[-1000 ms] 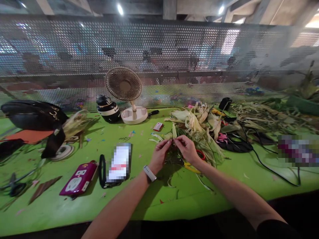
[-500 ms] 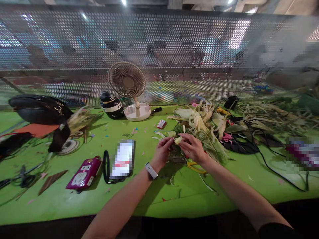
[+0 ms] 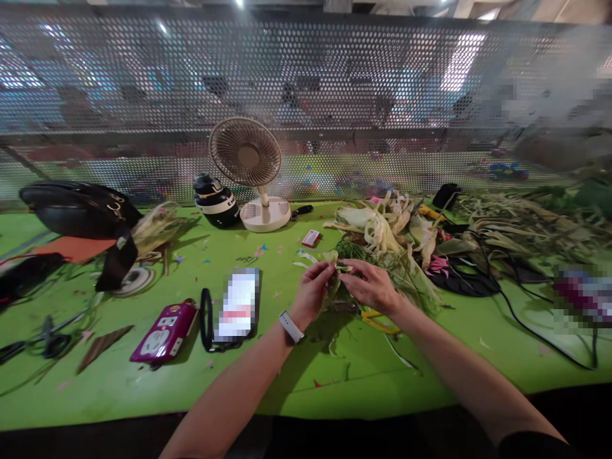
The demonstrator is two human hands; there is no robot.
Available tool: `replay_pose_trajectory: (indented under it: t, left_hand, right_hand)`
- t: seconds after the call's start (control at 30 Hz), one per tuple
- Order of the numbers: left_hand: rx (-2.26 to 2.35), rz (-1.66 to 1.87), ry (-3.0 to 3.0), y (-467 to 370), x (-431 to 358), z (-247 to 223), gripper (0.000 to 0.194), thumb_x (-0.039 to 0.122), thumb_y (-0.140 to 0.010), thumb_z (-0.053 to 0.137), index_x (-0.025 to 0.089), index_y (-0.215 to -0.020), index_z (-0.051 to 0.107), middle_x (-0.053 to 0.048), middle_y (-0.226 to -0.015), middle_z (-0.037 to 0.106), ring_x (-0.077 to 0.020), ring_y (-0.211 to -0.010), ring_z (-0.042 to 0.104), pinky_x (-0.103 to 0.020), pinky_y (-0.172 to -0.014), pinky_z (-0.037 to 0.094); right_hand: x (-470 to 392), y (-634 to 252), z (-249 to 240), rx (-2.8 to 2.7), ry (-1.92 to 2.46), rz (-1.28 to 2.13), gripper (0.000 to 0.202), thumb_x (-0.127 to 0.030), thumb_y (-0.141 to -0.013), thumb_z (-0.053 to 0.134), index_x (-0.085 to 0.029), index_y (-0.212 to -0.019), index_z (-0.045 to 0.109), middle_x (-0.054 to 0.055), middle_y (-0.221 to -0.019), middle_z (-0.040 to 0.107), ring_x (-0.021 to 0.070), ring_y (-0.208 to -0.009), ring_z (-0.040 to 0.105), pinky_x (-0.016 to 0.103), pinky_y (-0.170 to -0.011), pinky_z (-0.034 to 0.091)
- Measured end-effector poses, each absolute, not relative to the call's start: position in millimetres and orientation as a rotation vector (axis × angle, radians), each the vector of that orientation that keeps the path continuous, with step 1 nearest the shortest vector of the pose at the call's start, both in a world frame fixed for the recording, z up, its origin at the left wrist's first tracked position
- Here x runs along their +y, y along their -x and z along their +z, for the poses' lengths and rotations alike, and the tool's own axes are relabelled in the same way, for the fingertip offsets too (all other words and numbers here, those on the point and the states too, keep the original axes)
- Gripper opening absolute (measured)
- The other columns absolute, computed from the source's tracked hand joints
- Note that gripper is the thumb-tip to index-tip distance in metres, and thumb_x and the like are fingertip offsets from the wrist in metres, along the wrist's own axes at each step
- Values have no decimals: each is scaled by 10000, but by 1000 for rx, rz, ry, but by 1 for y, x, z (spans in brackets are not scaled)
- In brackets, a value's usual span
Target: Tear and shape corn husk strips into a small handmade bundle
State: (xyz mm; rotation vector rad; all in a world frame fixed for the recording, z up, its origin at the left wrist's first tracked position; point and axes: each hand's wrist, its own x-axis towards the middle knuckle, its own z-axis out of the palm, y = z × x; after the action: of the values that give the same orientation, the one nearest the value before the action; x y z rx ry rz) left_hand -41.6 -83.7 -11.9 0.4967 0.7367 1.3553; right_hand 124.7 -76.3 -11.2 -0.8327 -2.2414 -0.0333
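Observation:
My left hand [image 3: 310, 288], with a pale band on its wrist, pinches a pale green strip of corn husk [image 3: 331, 257] at its fingertips. Close beside it, my right hand [image 3: 370, 285] has its fingers closed at the same piece, and the fingers cover most of what lies between them. Below my hands are pliers with yellow handles [image 3: 381, 322], their metal head partly hidden. Behind my hands lies a heap of corn husks [image 3: 377, 229], pale at the top and greener toward the right hand.
At the back stand a desk fan [image 3: 264, 213] and a black bottle [image 3: 216, 203] before a perforated metal screen [image 3: 306, 83]. Left lie a phone [image 3: 238, 303], a purple device [image 3: 165, 333], scissors [image 3: 50, 341] and a black bag [image 3: 76, 207]. A black cable [image 3: 526, 335] runs along the right.
My right fingers have closed in nearer my left hand. The pale piece that showed at the right fingertips is now mostly covered. The camera view has shifted slightly.

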Motion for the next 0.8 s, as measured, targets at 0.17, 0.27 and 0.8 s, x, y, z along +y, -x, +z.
replay_pose_trajectory:
  t: [0.17,0.27,0.8]
  left_hand:
    - [762,1370,-507,41,-84,-11,303,186,-483,849,174,-737,682,15,-722,707,-80,-630,622,-219,-651,454]
    - [769,1382,-527,41,-84,-10,323,212,-461,861,171,-725,678,22,-707,704,-69,-612,612,-206,-631,450]
    - [774,1412,-648,39,-84,-20,298,220,-500,841,178,-742,673,16,-746,697,-115,-688,632,-266,-747,473]
  right_hand:
    - [-74,-126,-16,-2188,757,-70,247,-183,-842,554,-286,-1028,678,55,-1179,632,137,-795,641,288,-781,548]
    - [-72,-127,-18,-2208,730,-66,251,-197,-854,551,-280,-1064,662,64,-1187,629,136,-824,640,287,-784,544]
    - [-86,-105,-18,-1889,1041,321,138,-283,-902,459,-217,-914,579,48,-861,637,150,-742,619,265,-679,508]
